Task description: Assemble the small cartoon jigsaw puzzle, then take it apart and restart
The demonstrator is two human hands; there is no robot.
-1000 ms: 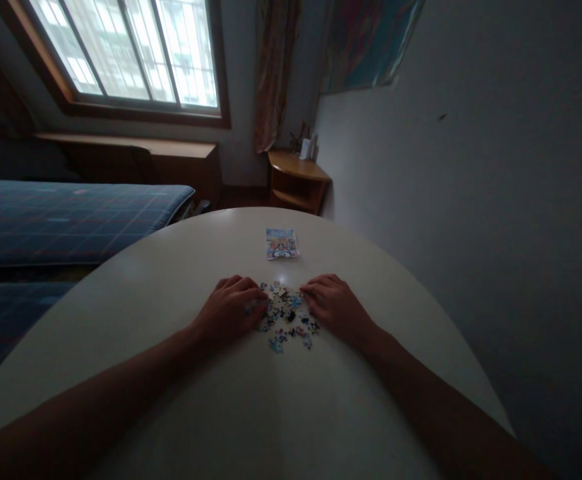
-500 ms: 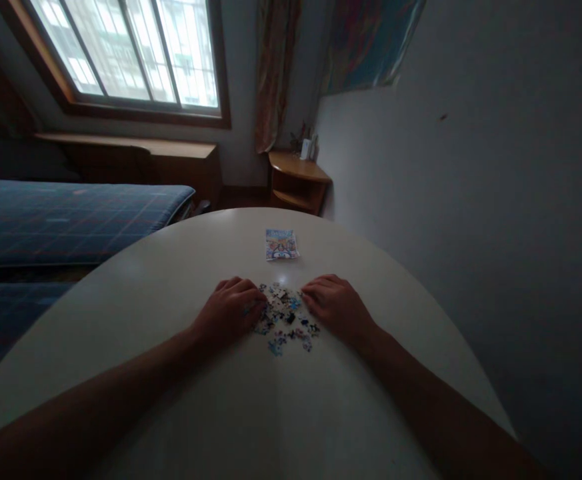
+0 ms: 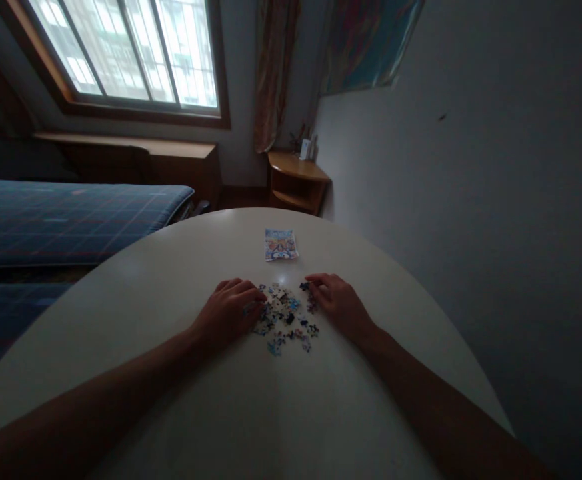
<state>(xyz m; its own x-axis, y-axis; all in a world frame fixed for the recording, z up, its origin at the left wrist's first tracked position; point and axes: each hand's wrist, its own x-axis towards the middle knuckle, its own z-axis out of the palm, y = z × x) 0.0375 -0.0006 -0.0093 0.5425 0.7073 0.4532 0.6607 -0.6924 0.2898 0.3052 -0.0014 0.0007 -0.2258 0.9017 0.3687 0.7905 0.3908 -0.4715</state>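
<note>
A small heap of loose jigsaw pieces (image 3: 285, 313) lies in the middle of a round white table (image 3: 291, 400). My left hand (image 3: 228, 310) rests palm down at the heap's left edge, fingers curled over a few pieces. My right hand (image 3: 338, 300) sits at the heap's right edge and pinches a dark jigsaw piece (image 3: 305, 286) between thumb and fingertips, just above the table. A small colourful picture card (image 3: 281, 244) lies flat farther back on the table, beyond the heap.
A grey wall runs close along the table's right side. A bed with a blue checked cover (image 3: 65, 217) stands to the left. A wooden corner shelf (image 3: 298, 180) and a window (image 3: 131, 53) are behind the table.
My right hand has shifted slightly right and turned, lifting one dark piece out of the heap in a pinch. The heap has spread a little. My left hand has barely moved.
</note>
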